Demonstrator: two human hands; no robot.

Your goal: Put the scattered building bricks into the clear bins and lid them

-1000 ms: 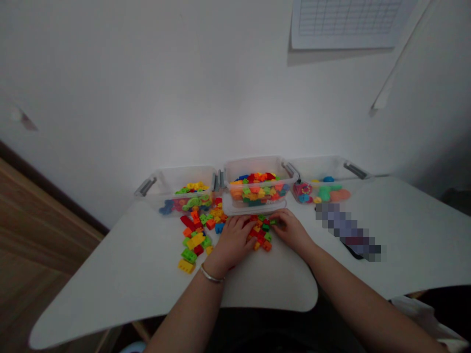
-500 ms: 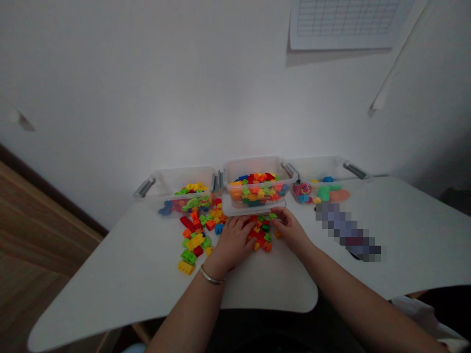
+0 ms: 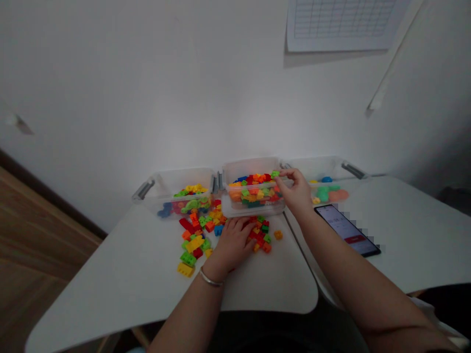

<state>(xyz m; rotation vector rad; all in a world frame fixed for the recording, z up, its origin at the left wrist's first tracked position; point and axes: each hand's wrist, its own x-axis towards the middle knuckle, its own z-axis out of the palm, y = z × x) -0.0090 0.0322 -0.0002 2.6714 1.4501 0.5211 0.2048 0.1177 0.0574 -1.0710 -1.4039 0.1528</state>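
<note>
My right hand (image 3: pixel 296 192) is raised at the right end of the middle clear bin (image 3: pixel 253 212), pinching a light green building block (image 3: pixel 275 174) over its rim. Inside that bin lies a heap of mixed coloured building blocks (image 3: pixel 257 179). My left hand (image 3: pixel 235 240) rests with its fingers spread over loose blocks on the table; what lies under the palm is hidden. To its left are more loose blocks, among them a yellow block (image 3: pixel 186 269) and a green block (image 3: pixel 188 258). A single orange block (image 3: pixel 278 235) sits apart on the right.
On the left stands a clear bin (image 3: pixel 184 174) with coloured pieces; another clear bin (image 3: pixel 331 164) on the right holds larger toy pieces, partly behind my right hand. A phone (image 3: pixel 344 226) lies on the white table (image 3: pixel 268 289). Behind is a wall with a printed sheet (image 3: pixel 338 29).
My right hand has lifted a light green block from the loose pile up to the middle bin. The orange block it partly covered now shows fully. My left hand has barely moved.
</note>
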